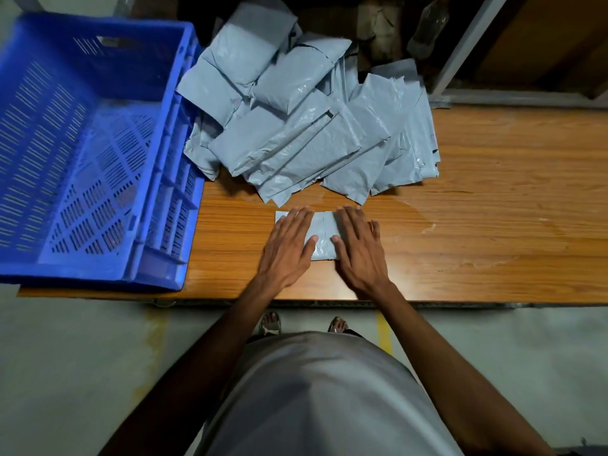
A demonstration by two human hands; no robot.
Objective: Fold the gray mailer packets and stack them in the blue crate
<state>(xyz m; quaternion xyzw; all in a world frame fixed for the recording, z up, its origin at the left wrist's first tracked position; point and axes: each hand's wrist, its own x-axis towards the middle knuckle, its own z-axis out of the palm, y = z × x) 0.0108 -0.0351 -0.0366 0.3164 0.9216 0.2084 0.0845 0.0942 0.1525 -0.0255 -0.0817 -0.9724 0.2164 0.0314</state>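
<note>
A folded gray mailer packet (323, 232) lies flat on the wooden table near its front edge. My left hand (290, 246) presses on the packet's left half with straight fingers. My right hand (358, 248) presses flat on its right half. Only the packet's middle strip and top left corner show between and beside my hands. Behind it lies a loose pile of several unfolded gray mailer packets (296, 126). The blue crate (158, 153) stands at the table's left end and I see nothing inside it.
The wooden table (493, 225) stretches to the right of my hands. A clear plastic bottle (427, 28) and a metal frame (460, 51) stand behind the table at the back right. The table's front edge runs just below my wrists.
</note>
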